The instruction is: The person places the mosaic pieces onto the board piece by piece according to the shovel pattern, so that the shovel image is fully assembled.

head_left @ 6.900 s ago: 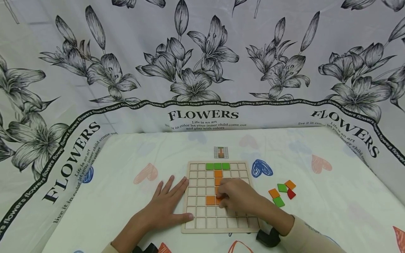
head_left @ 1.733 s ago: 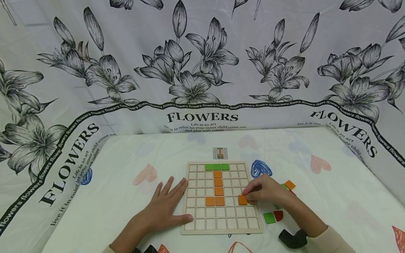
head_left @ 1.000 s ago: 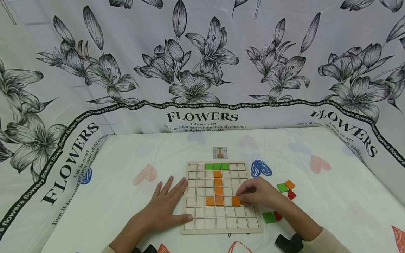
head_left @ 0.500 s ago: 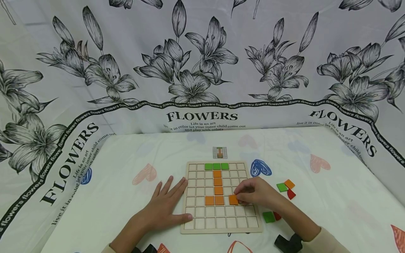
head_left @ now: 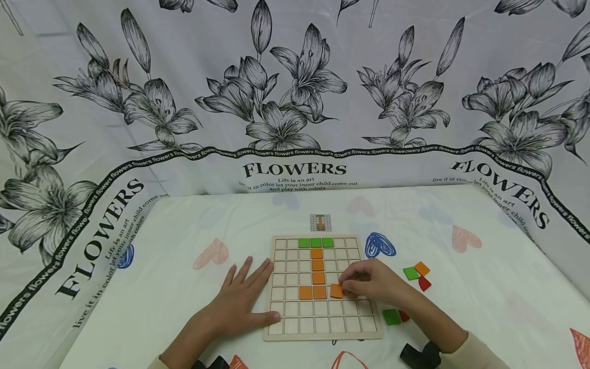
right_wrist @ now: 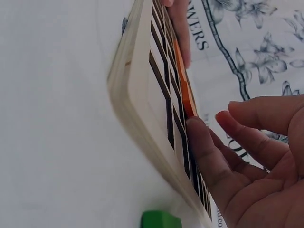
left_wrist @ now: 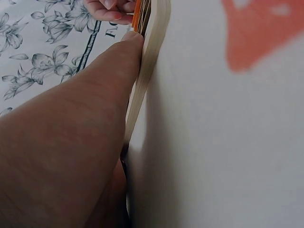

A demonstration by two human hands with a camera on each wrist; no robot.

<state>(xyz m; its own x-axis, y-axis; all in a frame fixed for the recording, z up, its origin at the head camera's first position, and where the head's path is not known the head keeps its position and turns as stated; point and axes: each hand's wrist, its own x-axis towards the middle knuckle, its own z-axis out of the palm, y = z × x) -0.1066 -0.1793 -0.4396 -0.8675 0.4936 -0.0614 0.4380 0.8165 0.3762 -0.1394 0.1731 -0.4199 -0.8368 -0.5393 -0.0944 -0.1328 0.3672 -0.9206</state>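
Note:
My right hand [head_left: 371, 279] has its fingertips at the right edge of an orange square tile [head_left: 336, 291], low over the wooden grid board [head_left: 322, 337]. In the right wrist view, a fingertip meets the end of that orange tile [right_wrist: 188, 97]. One cell of space separates it from two orange tiles [head_left: 312, 292] in the same row. Above them runs an orange column [head_left: 317, 265], topped by a row of green tiles [head_left: 315, 243]. My left hand [head_left: 237, 307] lies with fingers spread against the board's left edge, its thumb on the frame.
Loose green, orange and red tiles lie right of the board, among them a green tile [head_left: 392, 316] and a red piece [head_left: 424, 283]. A small pattern card [head_left: 320, 222] lies behind the board. A flower-printed curtain [head_left: 295, 102] hangs at the back.
My right hand has brought the orange tile leftward across the board, from near its right side towards the orange tiles. Earlier it was at the lower orange row. The left hand stays put.

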